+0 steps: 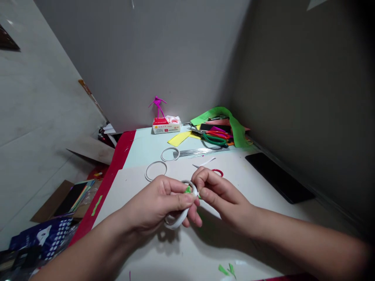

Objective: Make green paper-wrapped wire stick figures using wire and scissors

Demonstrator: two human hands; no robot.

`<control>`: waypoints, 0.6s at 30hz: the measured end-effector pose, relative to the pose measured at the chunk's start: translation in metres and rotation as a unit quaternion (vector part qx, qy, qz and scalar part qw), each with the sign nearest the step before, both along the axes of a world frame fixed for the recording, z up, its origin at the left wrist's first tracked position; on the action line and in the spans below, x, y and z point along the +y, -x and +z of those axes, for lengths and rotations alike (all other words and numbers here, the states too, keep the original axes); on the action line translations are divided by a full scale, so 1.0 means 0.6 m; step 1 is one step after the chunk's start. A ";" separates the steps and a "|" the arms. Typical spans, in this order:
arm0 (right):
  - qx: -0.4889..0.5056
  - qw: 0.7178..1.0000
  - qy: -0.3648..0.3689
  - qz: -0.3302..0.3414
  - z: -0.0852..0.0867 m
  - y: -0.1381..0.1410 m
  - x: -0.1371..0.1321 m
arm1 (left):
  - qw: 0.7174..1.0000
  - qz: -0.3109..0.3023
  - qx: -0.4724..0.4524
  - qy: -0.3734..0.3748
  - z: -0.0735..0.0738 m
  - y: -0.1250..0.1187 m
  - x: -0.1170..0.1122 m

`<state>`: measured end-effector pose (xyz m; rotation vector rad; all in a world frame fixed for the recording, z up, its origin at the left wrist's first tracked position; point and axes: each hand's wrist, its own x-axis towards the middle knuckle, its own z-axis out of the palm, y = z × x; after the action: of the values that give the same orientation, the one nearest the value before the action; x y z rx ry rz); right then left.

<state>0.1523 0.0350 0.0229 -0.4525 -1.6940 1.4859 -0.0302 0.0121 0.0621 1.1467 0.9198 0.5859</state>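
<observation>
Head view: white bench [258,218] fills the lower frame, with a red strip [113,179] along its left edge and a black phone [278,177] at right. Upper right of the frame, green paper [234,127] and green-handled scissors [215,139] sit piled; upper middle, a magenta wire figure [158,106] stands on a white box [166,125]. Two white rings [155,171] lie left of centre, wire stems [193,153] just beside them. Centre, left hand [155,205] grips a white loop [175,221], fingers curled closed around it; right hand [222,195] pinches narrow on a green scrap [187,190] at the loop's top. Red-handled scissors [217,172] lie just beyond the right hand.
</observation>
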 end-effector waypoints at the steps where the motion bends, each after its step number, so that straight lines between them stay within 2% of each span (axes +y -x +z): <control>1: 0.011 1.000 0.020 0.010 0.000 0.001 0.003 | 1.000 0.006 -0.003 -0.005 0.000 0.000 0.000; 3: 0.028 0.998 0.057 0.006 -0.003 -0.001 0.015 | 1.000 0.016 0.000 -0.020 0.003 0.000 -0.002; 6: 0.048 0.992 0.098 -0.058 -0.010 -0.009 0.043 | 0.999 0.018 0.008 -0.037 0.010 -0.001 -0.006; 8: 0.048 0.993 0.071 -0.075 -0.013 -0.013 0.055 | 0.999 0.035 0.005 -0.033 0.012 -0.001 -0.006; 11: 0.017 0.999 -0.032 -0.039 -0.016 -0.013 0.053 | 0.996 0.087 -0.014 -0.006 0.005 0.000 0.004; 13: -0.014 0.995 -0.091 -0.042 -0.019 -0.009 0.045 | 0.995 0.097 -0.024 0.024 0.000 0.002 0.013; 15: -0.035 0.992 -0.096 -0.068 -0.024 -0.005 0.042 | 0.994 0.094 -0.020 0.048 -0.003 0.005 0.022; 18: -0.070 0.988 -0.034 -0.130 -0.036 -0.009 0.062 | 0.990 0.128 0.009 0.064 0.000 0.012 0.032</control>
<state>0.1578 0.0720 0.0011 -0.7274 -1.7133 1.2281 -0.0371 0.0311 0.0619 0.9270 1.1144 0.7149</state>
